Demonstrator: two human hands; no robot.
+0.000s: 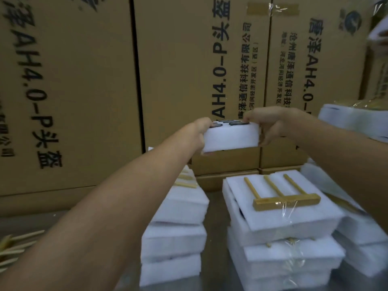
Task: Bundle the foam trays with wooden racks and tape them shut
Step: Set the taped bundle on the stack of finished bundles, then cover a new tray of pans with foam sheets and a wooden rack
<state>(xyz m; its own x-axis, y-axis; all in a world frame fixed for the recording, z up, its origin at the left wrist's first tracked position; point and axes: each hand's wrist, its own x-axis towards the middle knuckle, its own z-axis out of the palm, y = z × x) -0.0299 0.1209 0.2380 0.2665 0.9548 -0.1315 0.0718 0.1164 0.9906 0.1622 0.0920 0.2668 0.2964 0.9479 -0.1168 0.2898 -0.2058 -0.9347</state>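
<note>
Held up at arm's length in front of the printed cardboard cartons [73, 91]: one white foam tray [231, 138], dark parts seated in its top pockets. Left hand [199, 133] clamped on the left end, right hand [270, 127] curled round the right end — both gripping. Probably very light, soft and easily dented, so best taken by the two short ends with flat pressure, kept level to stop the contents sliding out. Below, a taped bundle [279, 213] with a wooden rack [283, 194] under clear film, beside an untaped foam stack [176, 238] — likely the next landing spot.
</note>
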